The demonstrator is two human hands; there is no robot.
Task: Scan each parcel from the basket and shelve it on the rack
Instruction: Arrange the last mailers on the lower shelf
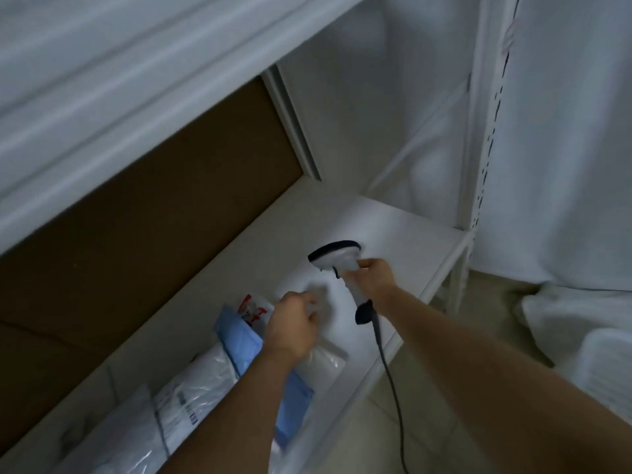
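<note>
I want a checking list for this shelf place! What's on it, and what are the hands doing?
Surface: white rack shelf, bare at its right end.
Job's things: blue padded mailer, clear plastic-wrapped parcels, and a small pale parcel, blurred.
Clutter: nothing seen.
Hands: left hand grips the small pale parcel; right hand grips the white handheld scanner.
Cables: black scanner cord hangs toward the floor.
Surroundings: brown cardboard backing, white cloth.

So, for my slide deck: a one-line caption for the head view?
Right hand grips a barcode scanner while the left hand places a clear parcel on the rack shelf.
</note>
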